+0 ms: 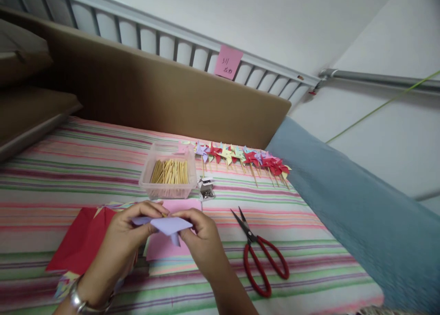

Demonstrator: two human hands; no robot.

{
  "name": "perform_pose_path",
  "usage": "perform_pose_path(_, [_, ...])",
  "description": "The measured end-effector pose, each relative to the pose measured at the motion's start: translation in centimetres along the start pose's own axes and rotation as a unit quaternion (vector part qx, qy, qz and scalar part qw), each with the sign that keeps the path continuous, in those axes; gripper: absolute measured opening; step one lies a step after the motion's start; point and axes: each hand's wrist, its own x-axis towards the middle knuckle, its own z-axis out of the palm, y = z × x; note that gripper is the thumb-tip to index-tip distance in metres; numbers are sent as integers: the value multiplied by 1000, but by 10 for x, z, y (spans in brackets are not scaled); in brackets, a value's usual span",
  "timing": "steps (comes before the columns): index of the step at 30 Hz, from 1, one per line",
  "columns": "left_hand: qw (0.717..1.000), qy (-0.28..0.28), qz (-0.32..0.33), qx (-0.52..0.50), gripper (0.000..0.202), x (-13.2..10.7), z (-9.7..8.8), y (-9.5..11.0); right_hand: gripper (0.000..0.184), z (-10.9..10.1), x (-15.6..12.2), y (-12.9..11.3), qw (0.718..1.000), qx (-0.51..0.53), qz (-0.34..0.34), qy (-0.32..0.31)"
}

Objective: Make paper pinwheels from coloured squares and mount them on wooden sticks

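Observation:
A folded lavender paper pinwheel (171,225) is held between my two hands, above a pink sheet of paper (161,248). My left hand (132,228) pinches its left side, with fingers closed. On the opposite side, my right hand (202,237) grips the paper's edge between thumb and fingers. A small yellowish bit shows at the paper's top, too small to make out. Red paper (80,239) lies beneath and left of my left wrist, over other coloured pieces. Red-handled scissors (252,241) rest to the right of my right hand, blades slightly apart.
Behind my hands stands a clear plastic box (168,192) of wooden sticks (172,172). Beside it is a small box of metal pins (206,194). Finished pinwheels (227,154) lie in a row at the back right. A brown board (172,95) leans against the radiator (147,40).

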Motion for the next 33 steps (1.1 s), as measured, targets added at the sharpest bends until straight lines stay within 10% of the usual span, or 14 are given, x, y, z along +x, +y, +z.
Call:
perform_pose_path(10, [969, 151, -118, -156, 33, 18, -27, 14, 9, -15, 3, 14, 985, -170, 27, -17])
perform_pose_path(24, [962, 158, -93, -204, 46, 16, -36, 24, 17, -9, 7, 29, 966, -251, 38, -53])
perform_pose_path(30, [977, 211, 37, 14, 48, 25, -70, 18, 17, -13, 8, 28, 977, -196, 76, -39])
perform_pose_path(33, [936, 176, 171, 252, 47, 26, -84, 16, 17, -13, 7, 28, 978, -186, 79, -46])
